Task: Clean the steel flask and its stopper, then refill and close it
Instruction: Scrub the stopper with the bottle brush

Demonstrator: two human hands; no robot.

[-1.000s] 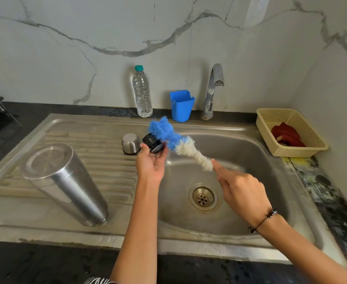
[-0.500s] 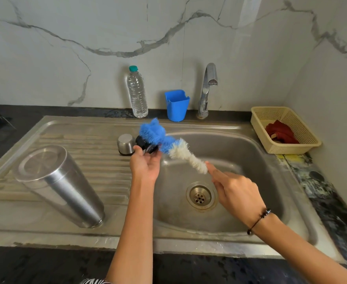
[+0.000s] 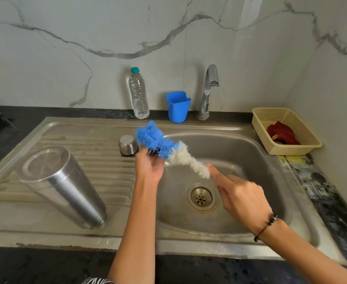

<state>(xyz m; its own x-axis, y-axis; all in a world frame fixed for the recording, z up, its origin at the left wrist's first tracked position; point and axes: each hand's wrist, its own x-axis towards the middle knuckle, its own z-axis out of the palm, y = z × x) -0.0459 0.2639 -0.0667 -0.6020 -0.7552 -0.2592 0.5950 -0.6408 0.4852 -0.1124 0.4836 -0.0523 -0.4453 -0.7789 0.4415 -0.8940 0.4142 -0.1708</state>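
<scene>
Scrubbing — brush (image 3: 164,148) over stopper (image 3: 153,151), seemingly held in left hand (image 3: 149,165).

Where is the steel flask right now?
Head view, left side: the steel flask stands upside down on the sink's draining board, left of the left hand.

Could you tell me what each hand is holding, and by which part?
Left hand grips the black stopper from below; right hand holds the bottle brush by its handle end.
</scene>
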